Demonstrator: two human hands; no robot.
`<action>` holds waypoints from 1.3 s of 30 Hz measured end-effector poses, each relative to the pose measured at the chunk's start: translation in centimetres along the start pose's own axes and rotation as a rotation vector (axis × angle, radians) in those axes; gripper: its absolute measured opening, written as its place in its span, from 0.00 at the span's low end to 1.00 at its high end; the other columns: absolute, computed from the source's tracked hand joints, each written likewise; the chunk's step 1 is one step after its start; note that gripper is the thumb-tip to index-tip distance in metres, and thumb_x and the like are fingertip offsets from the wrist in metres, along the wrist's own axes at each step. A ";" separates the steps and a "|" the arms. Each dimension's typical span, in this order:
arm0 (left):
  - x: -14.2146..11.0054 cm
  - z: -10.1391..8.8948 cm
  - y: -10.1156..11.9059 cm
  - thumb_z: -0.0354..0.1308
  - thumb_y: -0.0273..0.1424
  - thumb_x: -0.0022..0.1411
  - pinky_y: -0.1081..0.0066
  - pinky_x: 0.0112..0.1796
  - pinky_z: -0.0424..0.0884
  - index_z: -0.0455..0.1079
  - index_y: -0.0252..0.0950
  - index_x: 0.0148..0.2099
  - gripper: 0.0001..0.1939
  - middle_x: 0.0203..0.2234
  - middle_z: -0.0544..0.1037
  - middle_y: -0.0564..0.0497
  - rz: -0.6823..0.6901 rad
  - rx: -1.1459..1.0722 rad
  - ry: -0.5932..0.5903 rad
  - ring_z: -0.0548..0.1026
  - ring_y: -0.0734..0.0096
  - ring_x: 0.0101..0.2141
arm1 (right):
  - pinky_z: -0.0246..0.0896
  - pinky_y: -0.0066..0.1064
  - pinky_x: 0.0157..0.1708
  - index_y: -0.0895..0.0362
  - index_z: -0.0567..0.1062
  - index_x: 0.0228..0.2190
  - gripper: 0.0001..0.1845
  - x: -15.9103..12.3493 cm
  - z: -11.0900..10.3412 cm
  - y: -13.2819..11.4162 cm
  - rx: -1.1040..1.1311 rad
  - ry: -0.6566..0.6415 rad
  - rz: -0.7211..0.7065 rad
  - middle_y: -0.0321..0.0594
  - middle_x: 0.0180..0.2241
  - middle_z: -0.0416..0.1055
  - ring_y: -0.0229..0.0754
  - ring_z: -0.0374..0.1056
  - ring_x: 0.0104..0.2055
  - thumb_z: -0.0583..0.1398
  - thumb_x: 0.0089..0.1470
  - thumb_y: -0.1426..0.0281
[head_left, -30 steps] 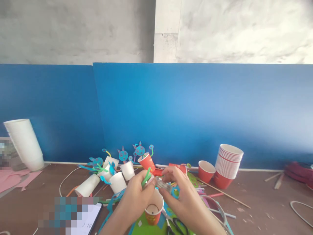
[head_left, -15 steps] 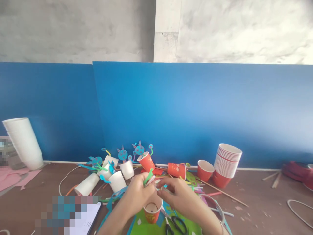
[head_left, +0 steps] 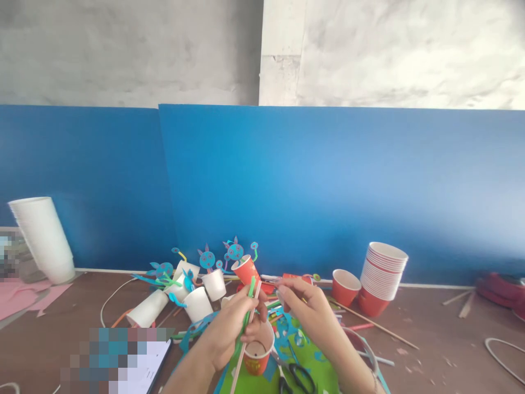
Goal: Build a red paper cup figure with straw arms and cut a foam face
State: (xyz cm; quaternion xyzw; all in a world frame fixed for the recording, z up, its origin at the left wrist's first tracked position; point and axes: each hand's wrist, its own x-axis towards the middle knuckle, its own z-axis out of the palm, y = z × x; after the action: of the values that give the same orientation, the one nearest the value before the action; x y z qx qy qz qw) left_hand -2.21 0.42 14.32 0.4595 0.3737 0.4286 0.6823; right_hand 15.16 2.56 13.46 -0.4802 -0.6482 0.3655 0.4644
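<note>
Current state of my messy surface (head_left: pixel 435 350)

So I've got two thin sticks going, one green stick (head_left: pixel 251 291) and one pale pink stick (head_left: pixel 240 364), both gripped in my left fingers (head_left: pixel 253 329). My right fingers (head_left: pixel 290 287) are nearly pinched together just beyond them; can't tell if there's anything between the tips.

Cup count: four loose red ones, including one red cup (head_left: pixel 257 366) upright right under my hands, plus at least five loose white ones off to the left. Two stacks as well, one white stack (head_left: pixel 45 243) and one red-bottomed stack (head_left: pixel 381 279). Two round blue faces (head_left: pixel 207 260) look my way. One pair of scissors (head_left: pixel 292 368) sits beside the near cup on a green sheet (head_left: pixel 326 375).

Looks-wise, both sticks are slim and straight, slanting side by side. The pink one's longer in view, its lower end near the bottom edge; the green's partly behind my fingers.
</note>
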 end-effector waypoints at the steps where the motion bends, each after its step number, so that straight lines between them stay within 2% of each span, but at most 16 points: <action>1: 0.0 0.1 -0.2 0.55 0.37 0.52 0.75 0.20 0.42 0.62 0.36 0.38 0.12 0.25 0.70 0.56 -0.011 -0.005 -0.020 0.54 0.84 0.17 | 0.61 0.31 0.28 0.59 0.79 0.37 0.19 0.0 0.1 0.1 0.015 0.011 -0.010 0.39 0.26 0.74 0.41 0.66 0.27 0.59 0.54 0.57; 4: 0.1 0.4 -0.9 0.57 0.41 0.54 0.74 0.20 0.42 0.63 0.35 0.38 0.16 0.23 0.70 0.54 -0.035 -0.042 -0.103 0.54 0.84 0.16 | 0.64 0.34 0.32 0.58 0.76 0.41 0.20 0.0 0.6 0.3 0.085 0.009 -0.004 0.41 0.32 0.77 0.44 0.69 0.32 0.64 0.49 0.59; 6: 0.2 0.5 -1.4 0.58 0.42 0.54 0.73 0.20 0.44 0.64 0.34 0.37 0.16 0.22 0.71 0.53 -0.043 -0.063 -0.170 0.55 0.82 0.16 | 0.65 0.36 0.34 0.58 0.74 0.44 0.23 0.0 0.8 0.3 0.133 0.002 0.016 0.41 0.31 0.76 0.45 0.70 0.34 0.65 0.47 0.62; 9: 0.3 0.5 -1.9 0.57 0.43 0.55 0.74 0.19 0.45 0.66 0.32 0.37 0.17 0.21 0.71 0.52 -0.073 -0.066 -0.216 0.56 0.81 0.16 | 0.64 0.33 0.29 0.58 0.73 0.44 0.24 -0.1 1.0 0.2 0.224 -0.009 0.049 0.38 0.29 0.75 0.42 0.69 0.30 0.66 0.45 0.64; 13: 0.5 0.5 -2.0 0.59 0.43 0.55 0.75 0.18 0.47 0.68 0.31 0.38 0.18 0.20 0.72 0.52 -0.095 -0.076 -0.267 0.58 0.81 0.15 | 0.56 0.27 0.21 0.57 0.72 0.42 0.25 -0.2 1.1 0.1 0.429 -0.076 0.089 0.33 0.25 0.71 0.34 0.62 0.20 0.69 0.41 0.62; 16: 0.5 0.4 -1.8 0.59 0.43 0.56 0.75 0.16 0.48 0.69 0.32 0.41 0.19 0.19 0.73 0.52 -0.110 -0.131 -0.363 0.58 0.81 0.13 | 0.51 0.25 0.19 0.57 0.72 0.41 0.25 -0.3 0.9 -0.3 0.573 -0.168 0.113 0.31 0.23 0.69 0.29 0.56 0.16 0.70 0.41 0.62; 20: 0.3 0.4 -1.5 0.60 0.42 0.55 0.75 0.15 0.44 0.71 0.31 0.41 0.19 0.19 0.73 0.52 -0.157 -0.178 -0.447 0.55 0.82 0.12 | 0.46 0.25 0.19 0.58 0.74 0.38 0.21 -0.5 0.5 -1.0 0.646 -0.261 0.140 0.33 0.26 0.72 0.26 0.53 0.15 0.70 0.42 0.63; 23: 0.3 0.5 -1.6 0.59 0.43 0.55 0.74 0.17 0.44 0.71 0.31 0.40 0.19 0.17 0.72 0.53 -0.128 -0.118 -0.399 0.54 0.82 0.12 | 0.46 0.24 0.18 0.58 0.75 0.38 0.21 -0.6 0.6 -1.0 0.632 -0.196 0.176 0.34 0.25 0.73 0.28 0.55 0.15 0.70 0.41 0.63; 26: 0.2 0.5 -2.0 0.59 0.45 0.55 0.74 0.18 0.45 0.71 0.31 0.41 0.21 0.18 0.72 0.54 -0.115 -0.021 -0.328 0.53 0.83 0.13 | 0.54 0.26 0.21 0.58 0.76 0.37 0.23 -0.4 0.6 -0.8 0.598 -0.034 0.182 0.36 0.26 0.75 0.35 0.65 0.22 0.71 0.38 0.64; 30: 0.3 0.0 -2.1 0.60 0.47 0.54 0.74 0.19 0.44 0.70 0.31 0.42 0.23 0.18 0.71 0.54 -0.130 0.073 -0.317 0.52 0.83 0.14 | 0.64 0.30 0.32 0.58 0.76 0.40 0.28 0.5 -0.6 -0.4 0.611 0.291 0.161 0.41 0.34 0.77 0.44 0.71 0.34 0.72 0.35 0.62; 33: 0.7 -0.4 -2.0 0.62 0.48 0.52 0.74 0.19 0.43 0.69 0.30 0.40 0.25 0.19 0.72 0.54 -0.104 0.081 -0.199 0.52 0.84 0.15 | 0.64 0.29 0.35 0.54 0.75 0.43 0.29 1.1 -2.6 0.0 0.636 0.561 0.126 0.40 0.42 0.76 0.44 0.72 0.40 0.71 0.36 0.60; 34: 1.0 -0.5 -2.0 0.62 0.49 0.51 0.75 0.19 0.44 0.69 0.30 0.40 0.26 0.20 0.73 0.52 -0.081 0.082 -0.132 0.54 0.84 0.15 | 0.64 0.29 0.35 0.53 0.75 0.43 0.30 1.2 -3.1 0.1 0.629 0.572 0.127 0.39 0.43 0.76 0.44 0.72 0.40 0.71 0.36 0.60; 35: 1.2 -0.6 -2.1 0.62 0.50 0.51 0.75 0.18 0.46 0.68 0.31 0.40 0.27 0.21 0.74 0.51 -0.061 0.079 -0.067 0.57 0.83 0.15 | 0.65 0.29 0.35 0.54 0.75 0.43 0.30 1.2 -3.6 0.2 0.614 0.530 0.137 0.40 0.41 0.77 0.44 0.72 0.39 0.71 0.35 0.61; 37: 1.5 -0.5 -2.3 0.62 0.52 0.51 0.75 0.20 0.53 0.68 0.31 0.41 0.28 0.24 0.76 0.48 -0.047 0.054 0.016 0.67 0.77 0.18 | 0.65 0.31 0.34 0.56 0.75 0.42 0.29 1.1 -3.7 0.3 0.549 0.324 0.171 0.42 0.37 0.78 0.45 0.73 0.36 0.72 0.35 0.63; 39: 1.6 -0.3 -2.6 0.63 0.51 0.50 0.73 0.25 0.63 0.68 0.32 0.41 0.28 0.25 0.77 0.46 -0.044 0.006 0.012 0.75 0.68 0.24 | 0.65 0.33 0.33 0.58 0.75 0.41 0.27 0.9 -2.8 0.4 0.464 0.113 0.176 0.42 0.32 0.79 0.45 0.72 0.33 0.71 0.37 0.65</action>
State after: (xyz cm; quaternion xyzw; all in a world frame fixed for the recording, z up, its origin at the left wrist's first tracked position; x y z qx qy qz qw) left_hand -1.29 1.49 11.62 0.4506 0.3890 0.4150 0.6881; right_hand 17.87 3.58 14.16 -0.4350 -0.4758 0.5159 0.5641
